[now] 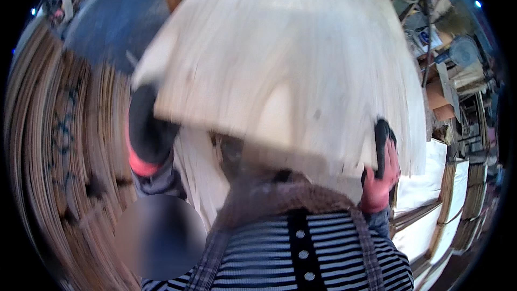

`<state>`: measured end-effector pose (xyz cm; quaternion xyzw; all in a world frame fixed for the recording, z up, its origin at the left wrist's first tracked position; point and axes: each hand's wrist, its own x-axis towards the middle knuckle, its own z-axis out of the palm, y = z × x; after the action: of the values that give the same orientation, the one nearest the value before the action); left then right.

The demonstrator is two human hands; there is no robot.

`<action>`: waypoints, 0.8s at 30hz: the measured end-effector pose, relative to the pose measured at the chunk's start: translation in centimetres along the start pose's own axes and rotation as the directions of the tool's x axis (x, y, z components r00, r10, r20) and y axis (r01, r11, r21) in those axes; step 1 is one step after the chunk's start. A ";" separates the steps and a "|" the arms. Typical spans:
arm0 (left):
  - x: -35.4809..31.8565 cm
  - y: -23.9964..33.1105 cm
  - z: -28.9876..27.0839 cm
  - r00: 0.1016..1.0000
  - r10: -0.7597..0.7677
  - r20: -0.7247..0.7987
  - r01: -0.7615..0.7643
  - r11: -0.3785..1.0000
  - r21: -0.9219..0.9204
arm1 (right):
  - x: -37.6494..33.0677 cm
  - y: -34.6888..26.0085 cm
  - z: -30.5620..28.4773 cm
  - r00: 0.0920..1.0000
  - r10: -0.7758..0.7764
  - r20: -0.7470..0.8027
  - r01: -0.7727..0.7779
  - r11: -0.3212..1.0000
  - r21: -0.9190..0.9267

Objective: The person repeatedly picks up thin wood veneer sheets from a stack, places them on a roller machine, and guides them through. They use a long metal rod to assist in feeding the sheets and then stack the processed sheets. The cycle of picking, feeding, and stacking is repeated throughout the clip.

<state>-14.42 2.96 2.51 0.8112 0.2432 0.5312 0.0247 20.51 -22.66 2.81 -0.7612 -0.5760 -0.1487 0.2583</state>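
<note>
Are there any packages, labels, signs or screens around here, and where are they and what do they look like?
Cardboard boxes: right of the big pale wood sheet, stacked, brown-orange, blurred.
White card with a blue patch: upper right among the clutter, small, rectangular; maybe a label.
Dark blue markings: on the edges of the stacked boards at left, smeared by motion.
No screens show.

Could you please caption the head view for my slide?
Gloved left hand and right hand hold a pale wood veneer sheet.
</note>
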 end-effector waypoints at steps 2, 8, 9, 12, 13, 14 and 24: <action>-1.3 -1.5 1.0 0.928 -0.280 0.245 0.312 0.945 -0.100 | 2.3 1.6 -1.6 0.988 -0.145 0.047 0.148 0.987 -0.065; -18.0 -18.5 11.1 0.458 -0.887 -0.059 0.625 0.274 0.731 | 12.2 3.9 6.0 0.911 -0.323 0.256 0.361 0.926 -0.115; -14.6 -17.3 11.5 0.267 -0.946 0.183 0.826 0.322 0.462 | 13.1 5.7 8.0 0.915 -0.319 0.245 0.357 0.926 -0.127; -18.9 -20.8 9.8 0.210 -0.866 0.454 0.962 0.265 0.061 | 16.8 8.9 13.1 0.910 -0.344 0.230 0.373 0.923 -0.098; -16.8 -19.2 10.5 0.193 -0.868 0.458 0.941 0.295 0.163 | 17.9 10.1 15.0 0.913 -0.327 0.245 0.361 0.927 -0.107; -14.3 -16.7 9.8 0.176 -0.880 0.442 0.908 0.319 0.273 | 19.5 11.2 16.7 0.942 -0.266 0.205 0.285 0.956 -0.072; -7.2 -19.0 1.2 0.393 -0.146 0.908 0.063 0.989 0.132 | 19.9 4.4 17.7 0.926 -0.356 0.126 0.319 0.916 0.242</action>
<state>-22.70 16.92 -9.79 0.9528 0.2604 -0.0119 0.1559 29.22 2.37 -2.28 -0.6268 -0.7315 -0.0628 0.2610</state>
